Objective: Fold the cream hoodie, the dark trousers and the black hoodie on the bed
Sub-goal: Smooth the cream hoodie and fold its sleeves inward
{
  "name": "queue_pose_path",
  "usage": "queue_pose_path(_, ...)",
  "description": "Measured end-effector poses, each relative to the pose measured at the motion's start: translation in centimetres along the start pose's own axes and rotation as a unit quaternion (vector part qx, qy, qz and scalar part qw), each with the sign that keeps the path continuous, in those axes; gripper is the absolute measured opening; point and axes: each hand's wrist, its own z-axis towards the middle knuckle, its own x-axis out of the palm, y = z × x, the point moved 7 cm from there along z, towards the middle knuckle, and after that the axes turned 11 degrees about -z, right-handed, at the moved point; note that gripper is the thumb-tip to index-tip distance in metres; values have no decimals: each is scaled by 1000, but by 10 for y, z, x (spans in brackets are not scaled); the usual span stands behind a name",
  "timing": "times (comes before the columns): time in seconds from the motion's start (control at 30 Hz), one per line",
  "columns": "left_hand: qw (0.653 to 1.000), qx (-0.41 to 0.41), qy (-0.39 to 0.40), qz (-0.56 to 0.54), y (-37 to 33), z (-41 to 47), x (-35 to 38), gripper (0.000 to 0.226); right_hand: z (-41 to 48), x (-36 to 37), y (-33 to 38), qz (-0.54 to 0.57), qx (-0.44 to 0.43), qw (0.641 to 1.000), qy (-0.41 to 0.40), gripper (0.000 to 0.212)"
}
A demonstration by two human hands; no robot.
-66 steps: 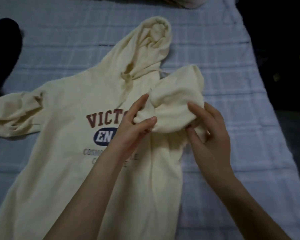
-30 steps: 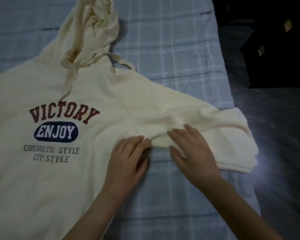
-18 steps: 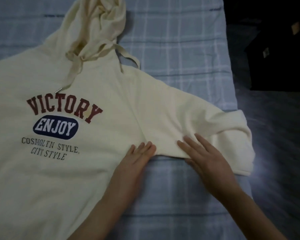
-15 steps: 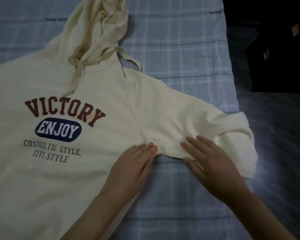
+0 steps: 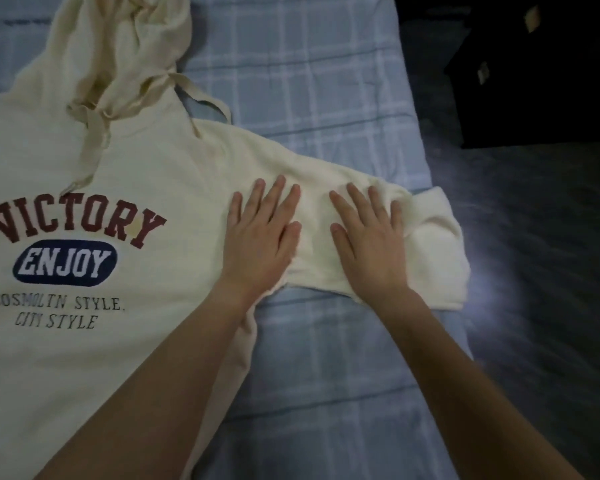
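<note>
Fingers (image 5: 275,197) of left hand (image 5: 260,244) and right hand (image 5: 371,244) lie straight atop the sleeve (image 5: 316,216) of the cream hoodie (image 5: 84,358).

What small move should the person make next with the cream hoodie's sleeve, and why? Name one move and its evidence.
Probably fold the sleeve across the chest print. The left hand and right hand lie flat on it, it looks smoothed, and the cream hoodie lies face up, unfolded, sleeve end bunched at the bed edge.

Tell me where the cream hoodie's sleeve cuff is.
In the head view, the cuff lies right of centre at the bed's right edge, just beyond the right hand pressing the sleeve.
</note>
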Motion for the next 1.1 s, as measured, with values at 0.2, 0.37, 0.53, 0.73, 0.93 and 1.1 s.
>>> queue_pose_path(0.2,1000,14,-24,8,-2,-2,1,54,-111,-28,-30,325,232,902,-165,34)
queue_pose_path(0.37,999,21,-36,14,-3,-1,-2,54,-143,10,-55,618,396,676,-65,63)
queue_pose_path(0.53,999,25,-42,23,-5,-2,-2,53,-145,14,-74,578,466,665,-83,58)
queue_pose_path(0.73,998,22,-54,19,-5,-2,-3,53,-133,6,-51,596,426,660,-168,63)
queue_pose_path(0.93,998,22,-55,20,-4,-2,-2,53,-105,13,-49,761,413,471,-169,66)
queue_pose_path(1.1,998,24,-55,10,-1,-1,-1,52,-115,-11,-79,621,364,633,-286,68)
